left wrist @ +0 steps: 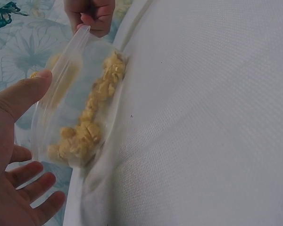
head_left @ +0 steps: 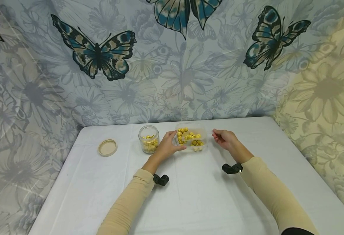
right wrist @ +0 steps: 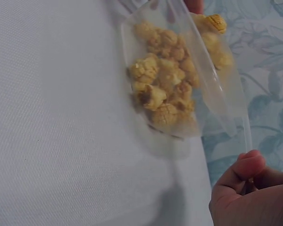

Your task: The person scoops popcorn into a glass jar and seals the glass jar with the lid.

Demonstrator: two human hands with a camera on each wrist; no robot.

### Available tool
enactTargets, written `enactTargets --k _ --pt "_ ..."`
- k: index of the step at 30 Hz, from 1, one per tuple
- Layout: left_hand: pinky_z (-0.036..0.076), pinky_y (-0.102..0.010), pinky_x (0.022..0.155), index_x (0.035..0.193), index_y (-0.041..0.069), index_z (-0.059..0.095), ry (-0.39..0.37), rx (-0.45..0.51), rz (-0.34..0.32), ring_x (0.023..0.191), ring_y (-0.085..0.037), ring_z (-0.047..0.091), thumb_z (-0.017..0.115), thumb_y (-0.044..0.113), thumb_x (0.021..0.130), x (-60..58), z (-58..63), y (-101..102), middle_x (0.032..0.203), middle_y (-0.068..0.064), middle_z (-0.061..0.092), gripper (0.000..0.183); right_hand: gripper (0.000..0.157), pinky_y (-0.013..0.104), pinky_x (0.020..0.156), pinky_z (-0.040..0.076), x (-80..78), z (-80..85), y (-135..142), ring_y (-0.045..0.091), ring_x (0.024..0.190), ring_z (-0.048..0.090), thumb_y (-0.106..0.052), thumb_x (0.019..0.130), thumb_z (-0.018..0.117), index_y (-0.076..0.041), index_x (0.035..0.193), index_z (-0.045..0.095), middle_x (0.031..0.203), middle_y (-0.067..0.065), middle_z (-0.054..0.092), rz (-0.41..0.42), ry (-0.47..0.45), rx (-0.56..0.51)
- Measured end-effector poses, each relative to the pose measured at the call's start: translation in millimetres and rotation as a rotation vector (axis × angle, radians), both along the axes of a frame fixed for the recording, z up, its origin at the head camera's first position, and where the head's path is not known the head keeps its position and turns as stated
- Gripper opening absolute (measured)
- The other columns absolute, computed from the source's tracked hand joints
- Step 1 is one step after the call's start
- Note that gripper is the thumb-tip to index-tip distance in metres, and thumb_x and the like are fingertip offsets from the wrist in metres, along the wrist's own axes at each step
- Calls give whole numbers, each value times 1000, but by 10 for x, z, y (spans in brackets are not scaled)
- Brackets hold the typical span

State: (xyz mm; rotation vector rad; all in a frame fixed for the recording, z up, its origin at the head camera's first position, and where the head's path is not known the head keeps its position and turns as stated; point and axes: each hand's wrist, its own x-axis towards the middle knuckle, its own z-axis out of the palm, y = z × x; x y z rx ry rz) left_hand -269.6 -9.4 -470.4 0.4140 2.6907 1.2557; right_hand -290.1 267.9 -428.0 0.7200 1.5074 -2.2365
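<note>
A clear plastic container (head_left: 204, 147) of yellow popcorn sits toward the back of the table. My left hand (head_left: 166, 147) grips its left side, with the thumb at the rim and fingers at the side; the lower fingers are spread loosely in the left wrist view. To the right of the container, my right hand (head_left: 226, 138) pinches a thin clear plastic handle (right wrist: 247, 136) between thumb and fingers. That handle reaches toward the container's rim, and its other end is lost among see-through plastic. Popcorn (right wrist: 216, 24) shows above the rim in the right wrist view.
Left of the container stands an open glass jar (head_left: 141, 143), partly filled with popcorn. A round beige lid (head_left: 100, 149) lies farther left. A white cloth covers the table (head_left: 195, 202), and a butterfly-print curtain (head_left: 186, 78) hangs right behind its back edge.
</note>
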Motion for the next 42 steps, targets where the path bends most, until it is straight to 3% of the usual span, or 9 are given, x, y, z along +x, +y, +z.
enactTargets --k 18,34,42 --pt "34 -51 115 154 13 31 13 -4 -4 143 -34 32 77 42 82 11 0 3 155 -14 30 89 17 17 56 47 13 23 -1 7 61 54 -9 99 53 -6 86 62 68 3 63 -3 2 11" --pt "34 -50 115 153 11 32 31 -31 -4 144 -33 31 76 42 83 6 22 0 155 -13 31 89 11 17 55 47 11 83 6 7 60 54 -7 100 51 -5 95 61 67 3 63 -2 31 -12" --pt "35 -49 115 152 10 33 32 -40 -8 143 -32 32 76 42 83 11 31 0 155 -13 32 87 19 17 54 47 34 105 -8 7 58 54 -8 100 51 -6 86 64 67 3 64 -10 37 -16"
